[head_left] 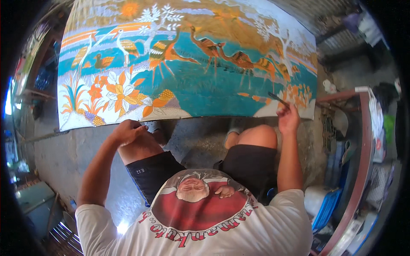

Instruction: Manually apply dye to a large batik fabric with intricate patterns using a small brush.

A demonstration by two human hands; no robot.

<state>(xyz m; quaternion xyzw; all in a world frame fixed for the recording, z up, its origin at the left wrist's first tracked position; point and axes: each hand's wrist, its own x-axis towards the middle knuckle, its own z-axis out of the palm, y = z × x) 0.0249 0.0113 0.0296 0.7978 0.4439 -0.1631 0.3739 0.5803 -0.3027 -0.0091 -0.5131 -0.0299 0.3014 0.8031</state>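
Observation:
A paintbrush with a dark tip is pinched in the fingers of my right hand. Its tip points up and left over the lower right of a large painted cloth, near some orange flowers; whether it touches the surface I cannot tell. Long-legged birds, white trees and leaves on teal and ochre fill the painting. My left hand lies loosely over my left knee, fingers partly hidden, with nothing seen in it. The cloth's near edge is just beyond both knees.
To the right stands a reddish-brown frame, with white papers or cloths beside it. A blue plastic container sits at the lower right. Grey concrete floor shows below the painting. A pale green box-like thing stands at the lower left.

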